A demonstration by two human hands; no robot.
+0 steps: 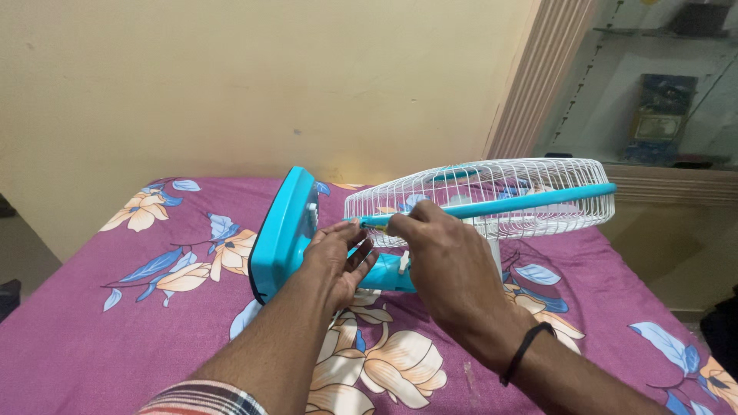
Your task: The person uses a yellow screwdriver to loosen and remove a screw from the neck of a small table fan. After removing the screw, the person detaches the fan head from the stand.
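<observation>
both bare forearms reach forward and close in on each other from below. the left hand (338,257) is turned palm toward the right, its fingers (360,265) loosely spread and half curled. the right hand (442,257) sits just beside it, back upward, its fingers bunched in a pinch at the tips. a thin black band circles the right wrist.

The table fan's base (283,234) is smooth, glossy turquoise plastic, and its grille (492,196) is thin white-coated wire with a turquoise plastic rim (530,201). The floral bedsheet (100,323) is matt woven cloth. The wall (231,84) is matt painted plaster.
</observation>
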